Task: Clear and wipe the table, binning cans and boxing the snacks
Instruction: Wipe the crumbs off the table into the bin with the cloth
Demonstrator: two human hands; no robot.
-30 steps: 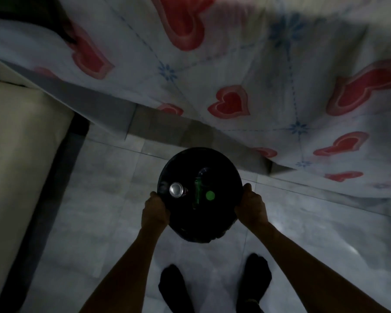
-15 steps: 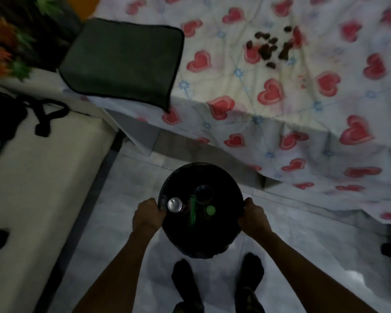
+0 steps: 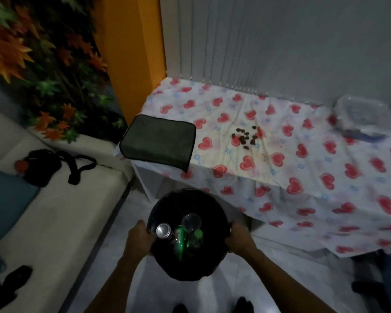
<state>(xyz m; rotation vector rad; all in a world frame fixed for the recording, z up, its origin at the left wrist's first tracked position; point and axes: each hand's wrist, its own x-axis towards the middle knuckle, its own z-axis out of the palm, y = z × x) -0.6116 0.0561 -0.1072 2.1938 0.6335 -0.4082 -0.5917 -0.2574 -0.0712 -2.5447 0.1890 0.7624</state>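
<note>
I hold a round black bin (image 3: 203, 199) in front of me above the floor, my left hand (image 3: 140, 237) gripping its left rim and my right hand (image 3: 239, 241) its right rim. Inside lie a silver-topped can (image 3: 163, 230), a green bottle (image 3: 180, 245) and a clear bottle with a green cap (image 3: 198, 233). The table (image 3: 280, 177) beyond it wears a white cloth with red hearts. A pile of small dark snacks (image 3: 245, 137) sits near its middle. A folded dark green cloth (image 3: 158, 141) lies at its left corner. A clear plastic box (image 3: 363, 118) stands at the far right.
A cream sofa (image 3: 54, 211) runs along the left, with a black strap bag (image 3: 45, 166) and a blue cushion (image 3: 5, 199) on it. Artificial autumn leaves (image 3: 32, 64) and an orange pillar (image 3: 133, 53) stand behind. Grey vertical blinds back the table. My feet are on pale floor tiles.
My view has lifted from the floor and cloth edge up to the whole tabletop and the blinds. Both hands keep the same grip on the bin, which looks slightly higher.
</note>
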